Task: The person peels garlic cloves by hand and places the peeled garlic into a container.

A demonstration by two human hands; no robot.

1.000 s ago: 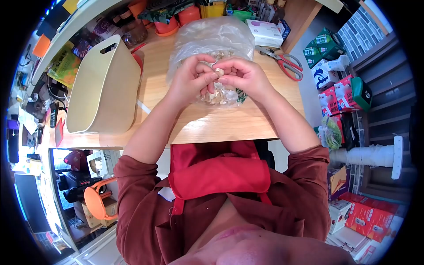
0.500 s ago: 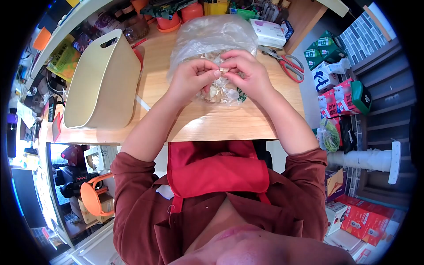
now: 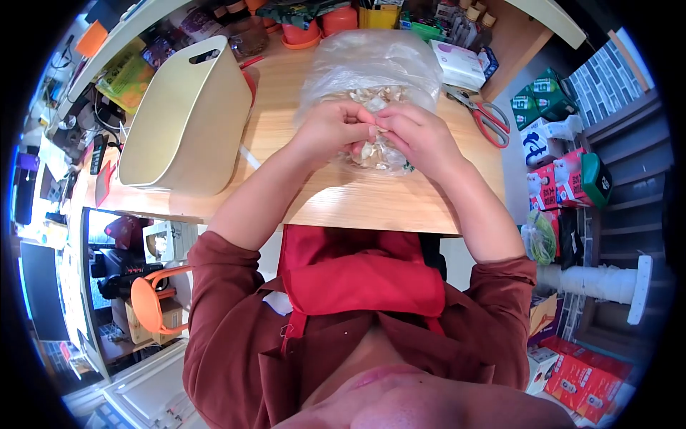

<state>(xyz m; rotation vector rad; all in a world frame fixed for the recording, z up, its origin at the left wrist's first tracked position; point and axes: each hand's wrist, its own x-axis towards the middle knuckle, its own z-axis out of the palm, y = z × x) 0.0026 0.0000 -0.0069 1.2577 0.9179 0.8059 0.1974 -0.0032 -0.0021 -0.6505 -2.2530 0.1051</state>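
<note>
My left hand and my right hand meet fingertip to fingertip over an open clear plastic bag on the wooden table. Both are closed in a pinch around a small pale piece, mostly covered by the fingers, that looks like a garlic clove. Under and behind the hands, pale papery bits that look like garlic skins and cloves lie in the bag.
A cream bin stands on the table at the left. Red-handled scissors lie right of the bag, near a white box. Orange pots and jars line the back. The wooden table's front edge is near my body.
The view has shifted, so the table and bag appear further right. My fingers have closed tighter together, and the small piece that showed between them is now mostly covered.
</note>
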